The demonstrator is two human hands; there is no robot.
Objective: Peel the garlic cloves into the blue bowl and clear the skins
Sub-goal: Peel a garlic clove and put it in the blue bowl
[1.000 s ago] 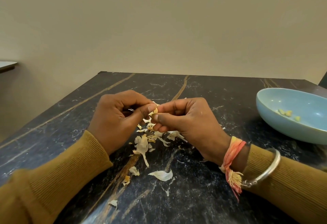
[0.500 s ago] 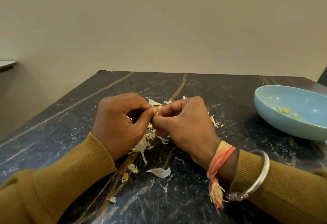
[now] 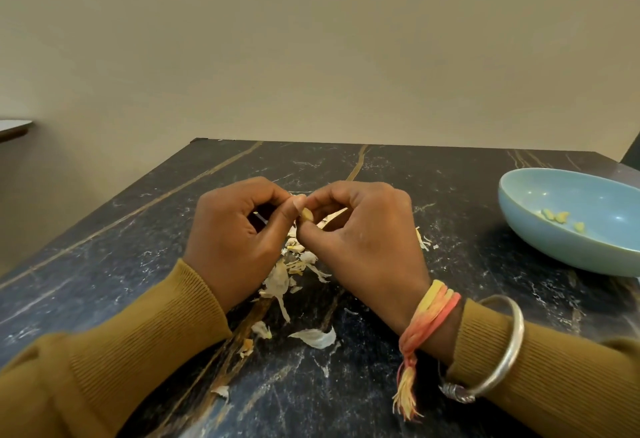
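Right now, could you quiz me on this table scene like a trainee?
1. True or false: the blue bowl is empty.
2. The garlic clove is pinched by: A one hand, B both hands, C a tool.
3. Fill in: the loose skins lie on the ____.
Key: 1 false, peeled cloves lie inside; 2 B, left hand and right hand; 3 table.

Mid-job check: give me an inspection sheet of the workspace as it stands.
Surface: dark marble table.
Job's things: garlic clove between both hands; blue bowl at right, holding peeled cloves.
Clutter: skins scattered under and near the hands.
Grippers: left hand and right hand both pinch the garlic clove.
Cables: nothing seen.
Surroundings: beige wall; ledge far left.
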